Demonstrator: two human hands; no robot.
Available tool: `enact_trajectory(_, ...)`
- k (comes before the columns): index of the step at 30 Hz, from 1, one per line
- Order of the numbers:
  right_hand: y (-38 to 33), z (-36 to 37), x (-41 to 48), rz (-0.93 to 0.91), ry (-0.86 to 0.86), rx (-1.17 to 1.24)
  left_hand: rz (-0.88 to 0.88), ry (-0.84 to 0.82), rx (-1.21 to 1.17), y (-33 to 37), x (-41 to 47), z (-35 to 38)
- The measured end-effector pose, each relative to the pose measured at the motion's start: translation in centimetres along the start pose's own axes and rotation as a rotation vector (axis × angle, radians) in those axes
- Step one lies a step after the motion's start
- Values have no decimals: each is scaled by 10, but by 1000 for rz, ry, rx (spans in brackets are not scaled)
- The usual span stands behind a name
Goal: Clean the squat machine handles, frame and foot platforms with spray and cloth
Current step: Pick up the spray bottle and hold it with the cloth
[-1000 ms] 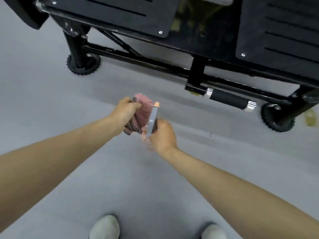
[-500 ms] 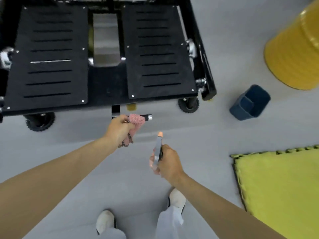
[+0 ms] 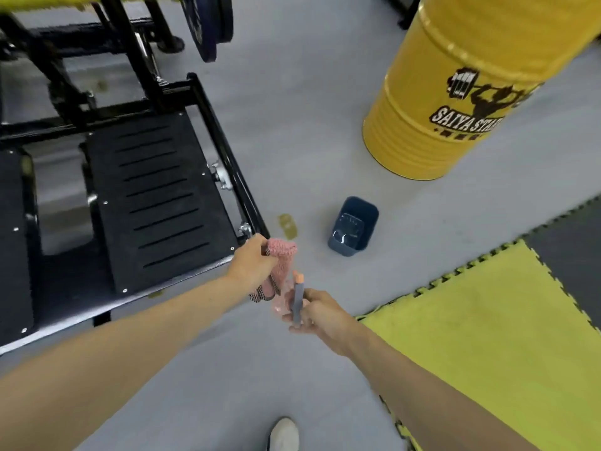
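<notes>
Left hand [image 3: 252, 265] grips pink cloth [image 3: 281, 255]; right hand [image 3: 320, 315] holds spray bottle [image 3: 297, 297].

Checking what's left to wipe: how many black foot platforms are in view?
2. One foot platform lies fully in view, mid-left; the other foot platform is cut off by the picture's left edge. None seems hidden.

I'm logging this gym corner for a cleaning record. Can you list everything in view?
foot platforms: 2, black, left, on the machine
frame: 1, black, around the platforms
weight plate: 1, dark, top
drum: 1, yellow, upper right, on floor
bin: 1, dark blue, floor between frame and drum
mats: 2, yellow-green and dark grey, right
cloth: 1, pink, in left hand
spray bottle: 1, grey with orange tip, in right hand
shoe: 1, white, bottom centre
left hand: grips cloth
right hand: holds spray bottle
</notes>
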State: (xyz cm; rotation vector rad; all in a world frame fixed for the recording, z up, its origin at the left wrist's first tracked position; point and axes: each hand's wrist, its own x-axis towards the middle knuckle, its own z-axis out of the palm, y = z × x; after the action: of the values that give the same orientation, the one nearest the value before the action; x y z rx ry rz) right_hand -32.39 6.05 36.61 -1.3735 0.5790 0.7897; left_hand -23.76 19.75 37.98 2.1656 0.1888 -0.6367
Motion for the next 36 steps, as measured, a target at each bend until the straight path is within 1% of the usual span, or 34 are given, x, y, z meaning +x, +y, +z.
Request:
enact_trajectory(2,-15,-27,11,18,62,48,17,-8,15,23,21,20)
enact_trajectory(7,-40,-73,47,63,305,151,-7,-57,19,43,66,50)
enact_trajectory(10,-58,-108,77,129,489,229,-31,-96,-4,61,111,58)
enact_trajectory(13,-69,-151,117,225,718,152,-63,-143,-65,85,167,64)
enact_trajectory(15,-78,-176,144,269,791,85,-88,-165,-117,101,202,65)
enact_trajectory(17,-86,-199,169,304,799,77,-128,-173,-144,113,236,69)
enact_trajectory(19,-92,-221,189,290,776,96,-163,-212,-154,119,269,79)
enact_trajectory(22,-101,-252,209,245,757,77,-190,-288,-91,123,302,100)
enact_trajectory(24,-101,-274,228,259,794,43,-205,-305,-76,124,320,121)
enact_trajectory(27,-103,-304,261,266,841,-29,-221,-264,-22,118,344,158)
enact_trajectory(30,-103,-335,300,267,792,-92,-277,-255,-44,104,369,203)
enact_trajectory(32,-100,-353,331,266,772,-104,-293,-254,-47,99,380,226)
enact_trajectory(34,-92,-367,365,281,752,-87,-316,-271,-15,89,397,249)
enact_trajectory(36,-81,-378,396,300,738,-46,-352,-253,-22,77,416,269)
